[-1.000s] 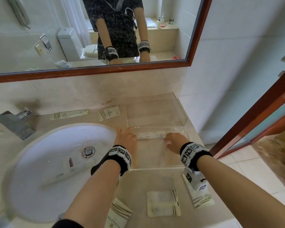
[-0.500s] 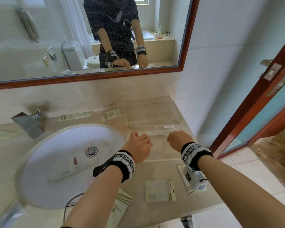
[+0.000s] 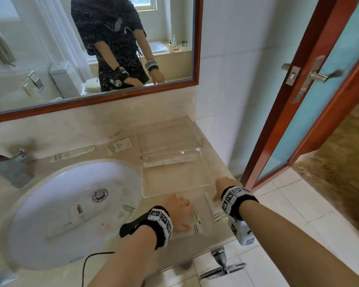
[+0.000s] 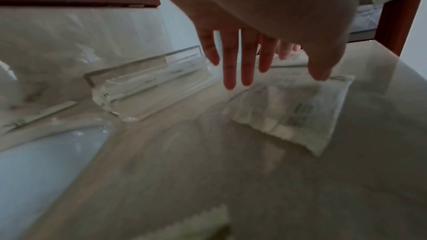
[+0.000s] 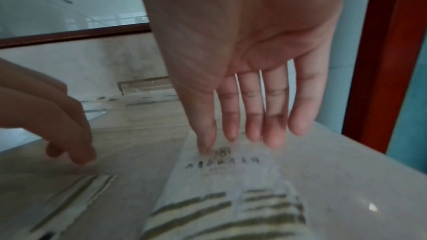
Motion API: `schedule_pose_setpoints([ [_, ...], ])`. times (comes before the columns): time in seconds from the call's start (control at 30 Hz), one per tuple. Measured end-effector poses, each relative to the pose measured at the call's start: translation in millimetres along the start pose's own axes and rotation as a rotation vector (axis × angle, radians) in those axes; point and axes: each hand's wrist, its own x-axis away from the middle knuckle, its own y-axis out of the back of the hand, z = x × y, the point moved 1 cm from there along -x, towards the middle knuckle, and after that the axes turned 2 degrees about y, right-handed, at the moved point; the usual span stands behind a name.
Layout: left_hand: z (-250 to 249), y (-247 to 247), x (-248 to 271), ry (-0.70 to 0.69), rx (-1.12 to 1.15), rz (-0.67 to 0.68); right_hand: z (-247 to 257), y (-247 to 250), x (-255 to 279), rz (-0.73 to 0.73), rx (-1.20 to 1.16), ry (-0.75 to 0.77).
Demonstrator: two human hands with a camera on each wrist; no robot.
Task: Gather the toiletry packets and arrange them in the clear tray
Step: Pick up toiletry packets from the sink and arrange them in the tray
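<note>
The clear tray (image 3: pixel 197 139) stands on the counter right of the sink, with one white packet (image 3: pixel 170 160) lying inside it. In front of it my left hand (image 3: pixel 178 211) hovers flat over a square white packet (image 3: pixel 196 223); the left wrist view shows its fingers (image 4: pixel 231 72) straight, just above that packet (image 4: pixel 295 110). My right hand (image 3: pixel 224 188) reaches down to a long green-striped packet (image 3: pixel 218 216) at the counter's right front. In the right wrist view its fingers (image 5: pixel 251 127) are straight, with the thumb tip on that packet (image 5: pixel 226 180).
A long packet (image 3: pixel 73 155) and a small one (image 3: pixel 119 146) lie by the back wall. Another striped packet (image 3: pixel 127 209) lies on the sink's rim, and a long item (image 3: pixel 77 218) rests in the basin (image 3: pixel 39 204). The faucet (image 3: pixel 10 168) is left; an open door (image 3: pixel 311 96) is right.
Both hands have pulled back from the tray toward the counter's front edge and dropped over the two packets there. The white packet stays in the tray.
</note>
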Motion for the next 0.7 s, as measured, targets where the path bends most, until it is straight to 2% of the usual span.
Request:
schedule_pose_setpoints([
  [0.1,-3,-6,-5,0.099,0.124,0.023,-3,-5,2,-0.050,-0.071,-0.053],
  [0.23,-4,-7,-14,0.242,0.326,0.071,-1,-11,6,0.036,-0.127,-0.091],
  [0.3,-3,-9,-18,0.288,0.460,0.090,-3,-14,4,-0.004,-0.204,-0.081],
  [0.4,1,-12,-20,0.327,0.580,0.106,-6,-16,1,-0.065,-0.306,-0.080],
  [0.57,9,-8,-27,0.322,0.639,0.208,-3,-15,4,0.049,-0.298,-0.062],
  [0.7,24,5,-30,0.325,0.718,0.105,-2,7,-6,0.102,-0.514,-0.027],
])
